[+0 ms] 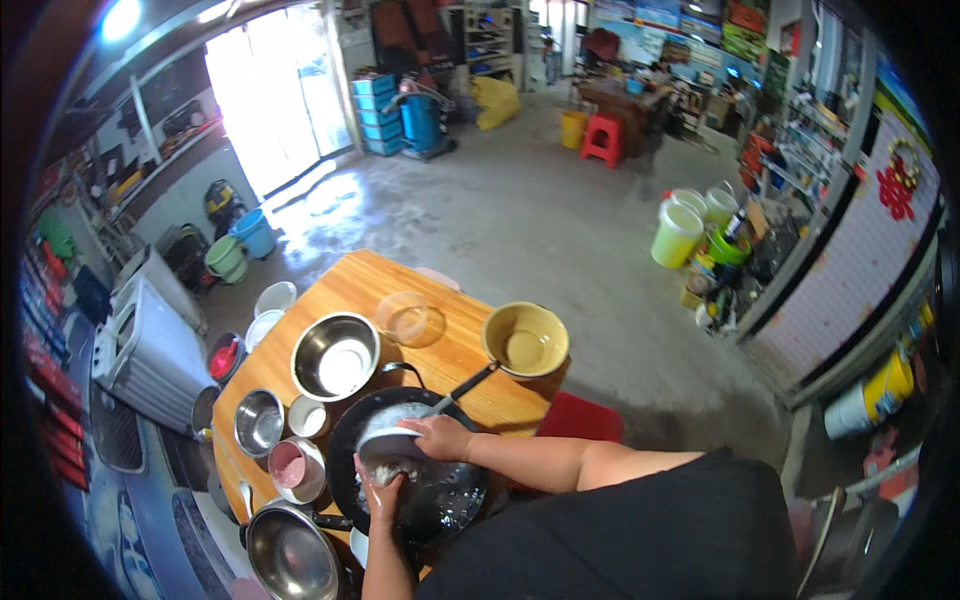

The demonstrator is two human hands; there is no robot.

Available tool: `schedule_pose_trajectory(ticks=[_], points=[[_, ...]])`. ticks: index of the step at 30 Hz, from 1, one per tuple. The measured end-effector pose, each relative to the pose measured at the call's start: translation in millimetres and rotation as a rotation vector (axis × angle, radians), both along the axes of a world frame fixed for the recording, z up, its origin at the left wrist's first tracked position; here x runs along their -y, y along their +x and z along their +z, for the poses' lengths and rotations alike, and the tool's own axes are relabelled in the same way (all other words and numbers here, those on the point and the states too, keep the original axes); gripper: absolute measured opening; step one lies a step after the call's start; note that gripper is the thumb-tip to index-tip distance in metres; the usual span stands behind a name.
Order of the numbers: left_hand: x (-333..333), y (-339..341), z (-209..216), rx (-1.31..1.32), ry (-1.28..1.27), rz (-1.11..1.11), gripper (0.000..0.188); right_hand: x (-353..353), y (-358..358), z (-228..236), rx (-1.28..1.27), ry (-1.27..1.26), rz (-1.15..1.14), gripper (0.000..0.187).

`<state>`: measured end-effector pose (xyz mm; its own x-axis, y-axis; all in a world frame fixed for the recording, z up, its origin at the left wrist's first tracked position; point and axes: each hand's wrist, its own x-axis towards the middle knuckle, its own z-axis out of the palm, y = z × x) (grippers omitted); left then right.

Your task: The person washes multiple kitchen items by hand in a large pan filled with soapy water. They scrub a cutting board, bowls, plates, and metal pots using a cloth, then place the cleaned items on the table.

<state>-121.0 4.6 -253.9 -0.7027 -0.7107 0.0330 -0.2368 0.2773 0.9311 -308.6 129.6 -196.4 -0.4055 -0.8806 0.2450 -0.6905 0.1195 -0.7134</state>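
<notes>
A large black wok [458, 505] with suds and water in it sits at the near side of the wooden table [370, 275]. Over it a tilted bowl [388, 438] is gripped at its rim by my right hand [443, 438]. My left hand [382, 492] is closed on a whitish wad [392, 470] against the bowl's inside; whether it is a cloth or a scrubber is unclear. A utensil with a dark handle [474, 381] leans out of the wok, its head hidden.
Around the wok stand a steel basin [336, 322], a yellow basin [548, 318], a clear bowl [403, 312], a small steel bowl [259, 408], a white cup [308, 416], a pink-and-white container [297, 492] and a steel pan [292, 565]. A red stool [580, 418] is beside the table.
</notes>
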Motion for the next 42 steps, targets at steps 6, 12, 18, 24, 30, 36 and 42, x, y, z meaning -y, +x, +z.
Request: schedule_pose_trajectory(ticks=[6, 12, 18, 24, 30, 36, 42], points=[[16, -7, 49, 0.253, -0.589, -0.029, 0.062, 24, -13, 33, -0.205, 0.264, 0.274, 0.042], [12, -7, 47, 0.215, -0.704, 0.061, 0.039, 40, -7, 47, -0.276, 0.342, 0.369, 0.039], [9, 9, -5, 0.179, -0.484, 0.36, 0.033, 39, -19, -8, 0.409, 0.094, 0.144, 0.037], [-33, -24, 11, -0.159, 0.72, 0.577, 0.048, 34, 28, -75, 0.75, -0.221, -0.381, 0.042], [-53, -30, 21, 0.084, 0.443, 0.349, 0.115, 12, 6, -43, 0.368, -0.198, -0.332, 0.037], [-6, -1, 31, 0.42, -0.268, 0.079, 0.099, -11, -10, 9, -0.011, 0.08, 0.135, 0.045], [-10, -23, 80, 0.347, -1.02, -0.169, 0.037, 18, -20, 39, -0.231, 0.483, 0.351, 0.04]])
